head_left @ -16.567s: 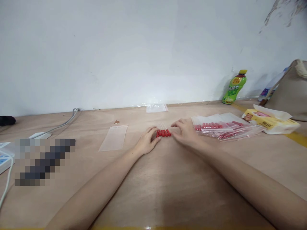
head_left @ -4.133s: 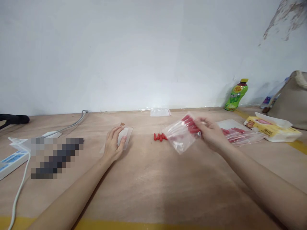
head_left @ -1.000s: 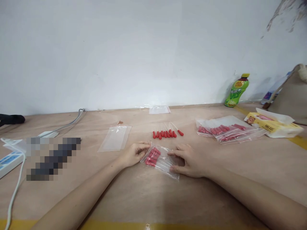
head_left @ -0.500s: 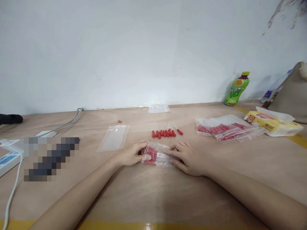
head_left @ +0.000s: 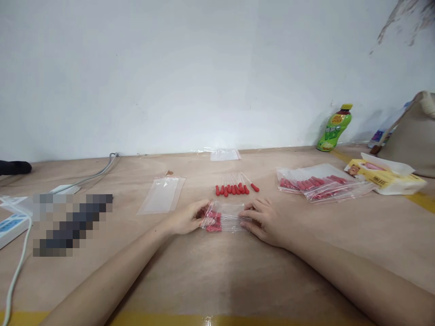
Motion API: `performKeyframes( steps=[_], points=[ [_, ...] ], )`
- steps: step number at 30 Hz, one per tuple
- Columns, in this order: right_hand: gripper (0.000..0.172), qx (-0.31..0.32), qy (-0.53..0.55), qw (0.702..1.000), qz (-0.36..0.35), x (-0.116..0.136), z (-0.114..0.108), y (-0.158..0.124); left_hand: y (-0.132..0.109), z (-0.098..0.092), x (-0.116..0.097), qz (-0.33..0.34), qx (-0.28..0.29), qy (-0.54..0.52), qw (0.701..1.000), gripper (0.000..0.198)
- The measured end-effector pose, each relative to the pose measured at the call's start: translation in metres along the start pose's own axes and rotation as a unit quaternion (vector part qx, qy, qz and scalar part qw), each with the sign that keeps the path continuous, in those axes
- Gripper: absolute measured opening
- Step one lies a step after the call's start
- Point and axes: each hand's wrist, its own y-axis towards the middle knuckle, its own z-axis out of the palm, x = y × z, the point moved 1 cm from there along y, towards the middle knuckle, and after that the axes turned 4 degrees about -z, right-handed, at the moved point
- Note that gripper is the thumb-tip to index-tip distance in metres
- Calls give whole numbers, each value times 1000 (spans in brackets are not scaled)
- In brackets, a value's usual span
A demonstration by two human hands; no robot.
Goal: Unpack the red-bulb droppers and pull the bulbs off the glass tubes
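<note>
A clear zip-lock bag [head_left: 231,222] lies between my two hands, with several red-bulbed droppers [head_left: 214,218] inside, their bulbs towards the left. My left hand [head_left: 190,217] pinches the bag at its red-lined zip edge; the fingertips are partly hidden behind the plastic. At the bag's other end, my right hand [head_left: 267,222] has its fingers bent and gripping the plastic. Just beyond the bag, a row of loose droppers [head_left: 233,188] rests on the table, red bulbs facing me and thin clear stems pointing away.
Flat zip bags [head_left: 162,195] lie left, another bag [head_left: 224,155] by the wall. Filled bags [head_left: 322,183] are piled right, beside a yellow tissue pack [head_left: 384,176]. Behind stand a green bottle [head_left: 335,129] and a beige bag [head_left: 408,140]. A power strip [head_left: 13,230] and cable sit left.
My right fingers have drawn back a little to the right and curled more at the bag's end. The bag looks flatter and more stretched. My left hand keeps its hold at the zip edge.
</note>
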Motion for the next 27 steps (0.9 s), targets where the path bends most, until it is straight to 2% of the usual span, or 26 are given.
performKeyframes(
  steps=[4, 9, 12, 15, 18, 21, 23, 25, 27],
  points=[
    [19, 17, 3, 1000, 11, 0, 0, 0, 0, 1, 4, 6, -19, -58, 998, 23],
    [19, 29, 9, 999, 18, -1, 0, 0, 4, -2, 14, -25, -47, -145, 988, 27],
    [19, 35, 16, 999, 22, -1, 0, 0, 1, -20, 14, -44, -58, -141, 987, 27],
    [19, 36, 17, 999, 24, -1, 0, 0, -12, -52, 11, -90, -64, -119, 987, 28],
    [19, 38, 20, 999, 27, -1, 0, 1, -27, -86, 8, -109, -187, -71, 974, 29],
    [19, 38, 22, 999, 26, -2, 1, 0, -31, -104, 6, -95, -345, -3, 934, 32],
    [19, 36, 24, 999, 24, -2, 1, 0, -25, -102, 8, -63, -416, 47, 906, 34],
    [19, 37, 24, 999, 23, -2, 1, 0, -14, -91, 12, -7, -454, 115, 883, 31],
    [19, 38, 23, 999, 22, -2, 0, 0, -2, -74, 19, 44, -449, 218, 865, 24]
  ],
)
